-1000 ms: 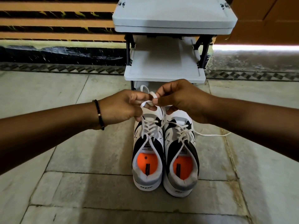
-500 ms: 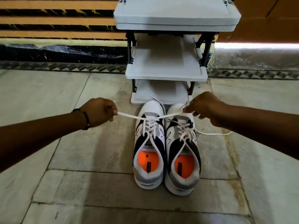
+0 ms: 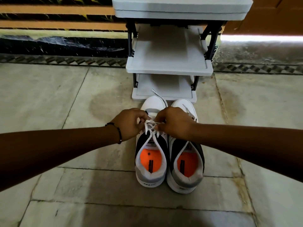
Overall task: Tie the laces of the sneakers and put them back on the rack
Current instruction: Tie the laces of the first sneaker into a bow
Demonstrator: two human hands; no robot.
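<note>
Two white, black and grey sneakers with orange insoles stand side by side on the floor, heels toward me: the left sneaker (image 3: 151,161) and the right sneaker (image 3: 186,163). Both hands meet over the left sneaker's tongue. My left hand (image 3: 129,124) pinches the white lace (image 3: 151,124) from the left, and my right hand (image 3: 174,122) pinches it from the right. One loose lace end (image 3: 158,96) lies over the toe. My right hand hides the right sneaker's lacing. The grey shoe rack (image 3: 169,68) stands just beyond the toes.
The rack has three grey shelves on black posts, and the shelves I can see are bare. It backs against a dark skirting and a striped wall (image 3: 57,22). Stone floor tiles (image 3: 65,104) spread on all sides. A bright strip of light (image 3: 262,37) shows at right.
My hands pulled the left sneaker's lace ends wide apart, then came back together low over its tongue. The view has tilted down and moved closer.
</note>
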